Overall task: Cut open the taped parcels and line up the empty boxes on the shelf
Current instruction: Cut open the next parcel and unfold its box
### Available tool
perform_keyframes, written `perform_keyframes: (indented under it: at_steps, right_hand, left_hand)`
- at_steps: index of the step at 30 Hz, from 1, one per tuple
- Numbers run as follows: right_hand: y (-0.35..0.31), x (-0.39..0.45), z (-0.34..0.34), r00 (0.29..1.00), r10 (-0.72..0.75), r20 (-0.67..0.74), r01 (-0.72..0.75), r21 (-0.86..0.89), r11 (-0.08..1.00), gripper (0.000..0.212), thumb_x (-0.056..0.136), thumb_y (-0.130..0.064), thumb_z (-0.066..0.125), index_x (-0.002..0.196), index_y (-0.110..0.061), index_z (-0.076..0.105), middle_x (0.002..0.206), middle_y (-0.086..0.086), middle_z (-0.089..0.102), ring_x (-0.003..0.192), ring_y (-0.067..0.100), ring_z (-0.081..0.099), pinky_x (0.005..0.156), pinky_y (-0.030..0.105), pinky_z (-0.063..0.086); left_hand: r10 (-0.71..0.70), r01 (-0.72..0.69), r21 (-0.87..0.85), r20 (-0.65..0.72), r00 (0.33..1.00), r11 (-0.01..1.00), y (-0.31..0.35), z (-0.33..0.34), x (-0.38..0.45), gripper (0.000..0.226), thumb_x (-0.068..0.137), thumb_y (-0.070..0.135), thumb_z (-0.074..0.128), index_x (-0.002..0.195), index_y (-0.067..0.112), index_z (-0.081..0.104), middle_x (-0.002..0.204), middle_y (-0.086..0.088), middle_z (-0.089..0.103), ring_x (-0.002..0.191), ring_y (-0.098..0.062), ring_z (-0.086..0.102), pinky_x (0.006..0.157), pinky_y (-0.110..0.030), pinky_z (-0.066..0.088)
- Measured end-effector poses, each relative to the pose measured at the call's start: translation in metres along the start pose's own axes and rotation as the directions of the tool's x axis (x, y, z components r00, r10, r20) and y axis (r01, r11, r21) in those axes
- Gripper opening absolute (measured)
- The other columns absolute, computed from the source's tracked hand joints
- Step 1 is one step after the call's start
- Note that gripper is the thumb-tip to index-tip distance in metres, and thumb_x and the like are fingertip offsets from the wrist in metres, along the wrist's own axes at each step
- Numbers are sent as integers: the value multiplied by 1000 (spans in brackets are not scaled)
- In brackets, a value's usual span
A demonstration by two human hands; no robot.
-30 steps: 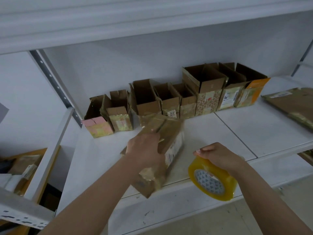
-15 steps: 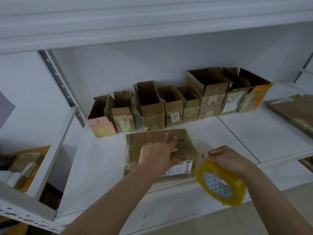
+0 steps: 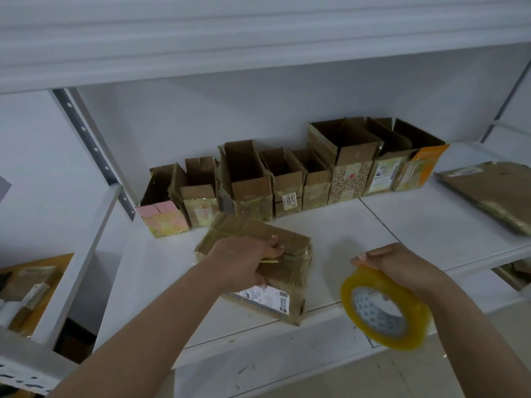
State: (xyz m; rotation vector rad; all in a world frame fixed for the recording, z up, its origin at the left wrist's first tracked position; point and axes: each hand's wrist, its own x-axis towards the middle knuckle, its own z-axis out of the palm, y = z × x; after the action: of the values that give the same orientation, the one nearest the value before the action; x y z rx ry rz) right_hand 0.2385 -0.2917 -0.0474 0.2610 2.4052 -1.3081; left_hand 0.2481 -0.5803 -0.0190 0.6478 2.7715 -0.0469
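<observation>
Two bare hands work at the front of a white shelf (image 3: 431, 225). The left hand (image 3: 247, 261) lies on top of a taped parcel (image 3: 275, 271), with its fingers (image 3: 273, 245) curled into the seam across the top and the thumb against the near side, so it grips the cardboard. The parcel rests flat on the shelf near the front edge, turned at a slight angle, and a white shipping label (image 3: 263, 297) shows on the side facing the person.

The right hand (image 3: 399, 265) clasps a roll of yellow tape (image 3: 385, 308) from above, fingers wrapped over the rim. The roll hangs just in front of the shelf's front edge, to the right of the parcel and apart from it, with its patterned white core facing the camera.

Behind the parcel, a row of opened boxes (image 3: 287, 179) stands against the back wall, flaps up, side by side and touching. A pink-fronted box (image 3: 163, 216) ends the row on the left, and an orange-sided box (image 3: 422, 165) ends it on the right. The parcel's far corner lies just in front of the row's left part.

Further right on the shelf, well apart from the row, a flat brown parcel (image 3: 494, 193) lies at the frame's edge. To the lower left, beyond a shelf upright, more cardboard packages (image 3: 31, 291) sit at a lower level.
</observation>
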Motion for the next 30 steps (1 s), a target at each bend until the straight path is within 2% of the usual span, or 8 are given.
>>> perform_keyframes:
  at_steps: [3, 5, 9, 14, 20, 22, 25, 30]
  right_hand:
    - [-4, 3, 16, 1000, -11, 21, 11, 27, 1000, 19, 96, -31, 62, 96, -22, 79, 93, 7, 76, 60, 15, 68, 48, 23, 50]
    - [-8, 4, 25, 999, -32, 21, 32, 29, 999, 19, 95, -31, 62, 95, -23, 79, 94, 6, 76, 75, 21, 72, 65, 31, 58]
    - [-16, 7, 27, 998, -55, 17, 55, 16, 998, 17, 94, -33, 63, 92, -28, 80, 101, 3, 75, 92, 23, 71, 91, 43, 56]
    - [-29, 4, 32, 989, -113, 97, 113, 8, 994, 18, 93, -37, 64, 99, -29, 79, 107, -1, 74, 96, 19, 70, 97, 42, 53]
    - [-50, -11, 44, 958, -220, 185, 217, 36, 976, 46, 69, -61, 59, 104, -37, 77, 106, -9, 74, 99, 15, 69, 97, 40, 53]
    - [-56, -18, 47, 944, -250, 217, 250, 25, 968, 48, 67, -63, 58, 104, -39, 76, 104, -11, 74, 95, 11, 69, 94, 36, 54]
    - [-61, -23, 51, 930, -295, 222, 298, 18, 954, 55, 60, -70, 57, 101, -39, 76, 97, -11, 76, 91, 9, 71, 92, 35, 55]
    - [-67, -32, 54, 905, -360, 228, 367, 10, 930, 20, 95, -37, 57, 102, -37, 76, 94, -11, 76, 86, 6, 72, 86, 30, 57]
  left_hand:
    - [-146, 137, -97, -94, 985, 986, 28, 0, -4, 82, 71, 82, 56, 136, 32, 49, 143, 12, 49, 122, -18, 54, 95, -38, 48]
    - [-280, 264, -126, -130, 951, 956, 56, 7, -1, 94, 71, 88, 45, 136, 20, 45, 143, 0, 49, 114, -25, 59, 88, -39, 51]
    - [-293, 278, -111, -156, 943, 954, 66, 14, -1, 85, 88, 60, 53, 153, 16, 21, 164, -2, 9, 115, -32, 59, 81, -38, 51]
    - [-97, 92, -62, -72, 993, 994, 15, 6, -27, 74, 91, 38, 60, 154, 34, 21, 161, 18, 13, 135, -18, 43, 102, -36, 44]
    - [-145, 145, -137, 11, 989, 980, -31, 1, -52, 71, 90, 37, 66, 149, 44, 28, 152, 21, 34, 134, -10, 39, 106, -26, 35]
    - [-190, 148, -396, -69, 979, 906, -28, 1, -50, 64, 85, 45, 71, 142, 36, 45, 139, 15, 51, 124, -8, 49, 102, -26, 41]
    - [-347, -16, -758, -317, 883, 652, -6, 0, -41, 41, 80, 58, 69, 111, 33, 67, 107, 18, 68, 100, 4, 62, 85, -19, 49]
    - [-337, -4, -817, -243, 910, 577, 30, -2, -19, 64, 63, 77, 67, 97, 23, 64, 83, 10, 66, 77, -3, 64, 63, -22, 51]
